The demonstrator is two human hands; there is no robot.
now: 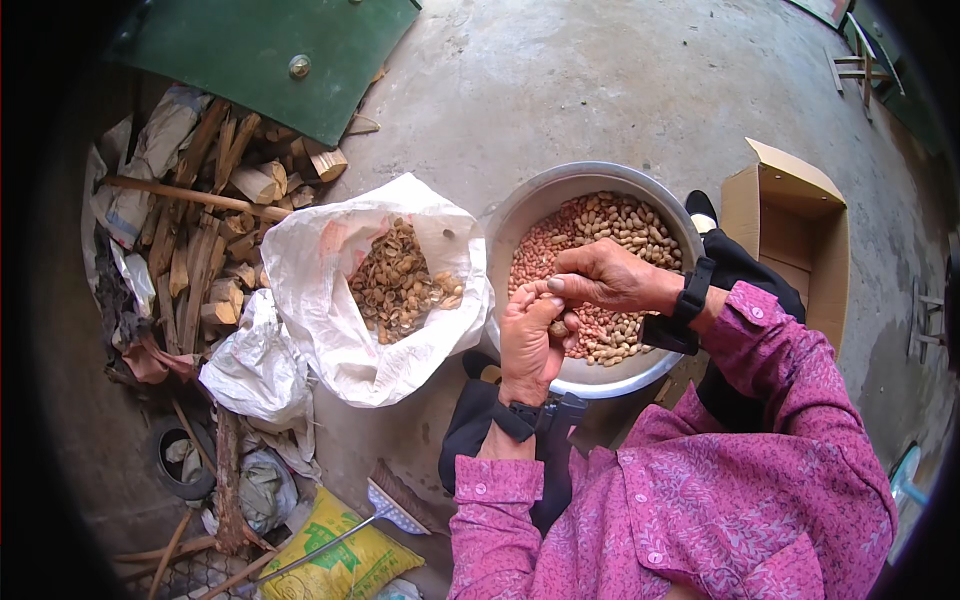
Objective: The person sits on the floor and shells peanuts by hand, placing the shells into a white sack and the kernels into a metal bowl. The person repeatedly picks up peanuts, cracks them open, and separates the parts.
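Over a wide metal basin [640, 380], my two hands meet with their fingertips together. My left hand [528, 345] is closed, and a peanut in its shell [557, 328] shows between its curled fingers. The thumb and fingers of my right hand [608, 276] pinch against the left fingertips; what they hold is hidden. Inside the basin, pink shelled peanuts [538, 245] lie on the left and below, and unshelled peanuts [632, 228] are heaped at the back and right. A white woven sack [300, 260], left of the basin, gapes with empty peanut shells [388, 275] inside.
Split firewood [215, 240] is piled at the left beneath a green panel [270, 50]. An open cardboard box [830, 270] stands right of the basin. Near the lower left lie a yellow bag [335, 555], a fly swatter [398, 505] and a small tyre [180, 455].
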